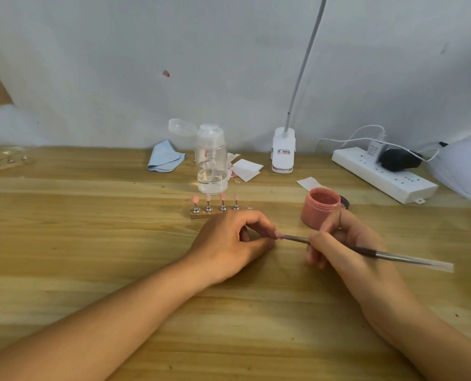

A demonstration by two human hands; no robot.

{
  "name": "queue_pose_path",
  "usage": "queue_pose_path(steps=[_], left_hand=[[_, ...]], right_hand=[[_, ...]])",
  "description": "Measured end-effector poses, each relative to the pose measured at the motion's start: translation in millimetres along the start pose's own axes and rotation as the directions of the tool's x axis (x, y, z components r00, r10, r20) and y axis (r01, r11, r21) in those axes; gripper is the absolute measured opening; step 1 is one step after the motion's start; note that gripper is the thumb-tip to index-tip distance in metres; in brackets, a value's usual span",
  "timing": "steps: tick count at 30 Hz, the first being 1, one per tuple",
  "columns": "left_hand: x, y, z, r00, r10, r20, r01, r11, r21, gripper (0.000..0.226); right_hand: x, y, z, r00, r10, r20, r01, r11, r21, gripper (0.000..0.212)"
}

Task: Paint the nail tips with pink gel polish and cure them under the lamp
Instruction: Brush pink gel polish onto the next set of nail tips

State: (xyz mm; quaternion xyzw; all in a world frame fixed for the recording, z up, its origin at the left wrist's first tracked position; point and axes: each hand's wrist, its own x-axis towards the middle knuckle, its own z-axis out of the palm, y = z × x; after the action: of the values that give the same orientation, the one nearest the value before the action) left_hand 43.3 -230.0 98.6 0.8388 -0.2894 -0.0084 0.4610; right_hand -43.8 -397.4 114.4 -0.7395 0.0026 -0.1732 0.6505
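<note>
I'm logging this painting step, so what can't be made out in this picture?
Head view:
Nail tip pinched by the left hand: mostly hidden behind its fingers.
Brush bristles: too small to tell.
Clip lamp head: cut off by the top edge.
White rounded object: cut off by the right edge.

We are holding a slim brush (371, 253) in our right hand (338, 243). Its silver handle is pointing right and its tip is touching a single nail tip (277, 235), which we are pinching in our left hand (228, 243). Four pink nail tips (215, 199) are standing in a row on metal stands (208, 208) on a wooden strip (201, 215), just behind the left hand. The open jar of pink gel polish (321, 209) is sitting upright just beyond the right hand. The white domed lamp (462, 166) is sitting far right, cut by the edge.
</note>
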Motion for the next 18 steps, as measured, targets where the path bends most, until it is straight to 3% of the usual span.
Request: queue_pose_path(steps=[12, 18], left_hand=[[-0.4, 0.3, -0.4, 1.0, 0.003, 0.005, -0.003, 1.0, -0.006, 0.016], [0.2, 0.1, 0.0, 1.0, 0.003, -0.001, -0.003, 1.0, 0.012, 0.015]], right_hand=[[1.0, 0.6, -1.9, 0.999, 0.012, -0.045, -0.013, 1.0, -0.024, 0.024], [-2.0, -0.9, 2.5, 1.0, -0.011, 0.01, 0.011, 1.0, -0.001, 0.019]])
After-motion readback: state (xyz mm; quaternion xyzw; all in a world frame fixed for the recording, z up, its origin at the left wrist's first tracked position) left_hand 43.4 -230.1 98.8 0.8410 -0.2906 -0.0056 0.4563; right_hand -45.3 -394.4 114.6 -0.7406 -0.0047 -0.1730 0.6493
